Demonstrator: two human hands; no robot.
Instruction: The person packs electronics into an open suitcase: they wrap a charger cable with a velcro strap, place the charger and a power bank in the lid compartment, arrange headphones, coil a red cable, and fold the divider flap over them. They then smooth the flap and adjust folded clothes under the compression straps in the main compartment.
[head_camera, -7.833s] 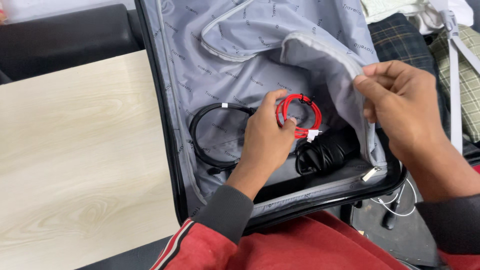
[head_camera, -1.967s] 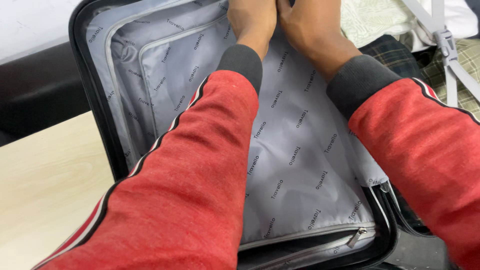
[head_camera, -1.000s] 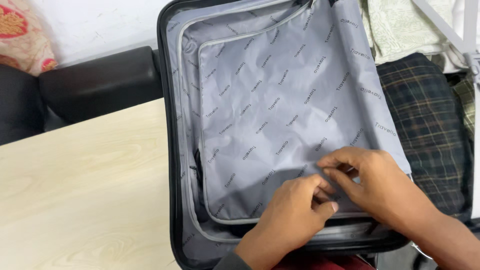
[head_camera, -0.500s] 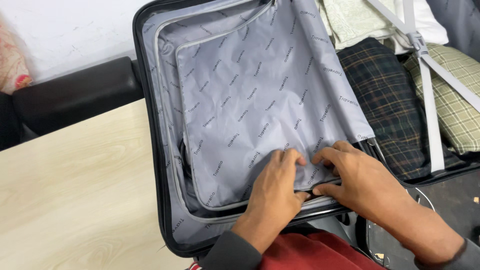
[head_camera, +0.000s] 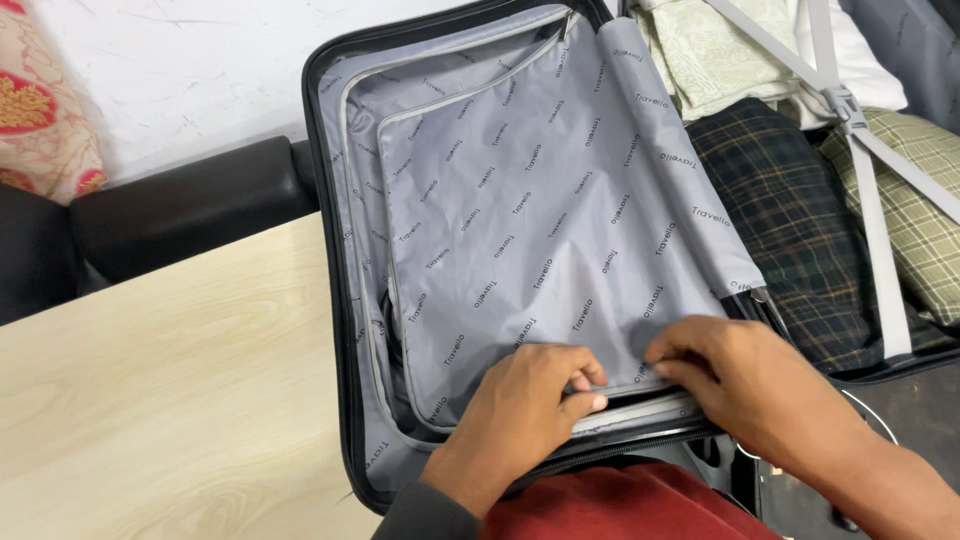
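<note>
An open black suitcase (head_camera: 325, 200) lies before me, its lid half lined with a grey printed fabric divider (head_camera: 530, 210). My left hand (head_camera: 525, 405) presses on the divider's near edge, fingers curled around the zipper line. Just to its right, my right hand (head_camera: 745, 375) pinches the same lower edge near the corner. A black cable (head_camera: 387, 330) peeks out under the divider's left side. The other half of the case holds folded plaid and checked clothes (head_camera: 790, 210) under grey straps (head_camera: 865, 160).
A light wooden tabletop (head_camera: 170, 390) sits left of the suitcase. Behind it are a black padded seat (head_camera: 180, 205), a white wall (head_camera: 190, 70) and a patterned cushion (head_camera: 45, 110). My red sleeve (head_camera: 620, 505) shows at the bottom edge.
Earlier my left hand put a red cable coil under the divider. The divider was then laid flat, and both hands have come down to its near edge; the view has shifted slightly.
</note>
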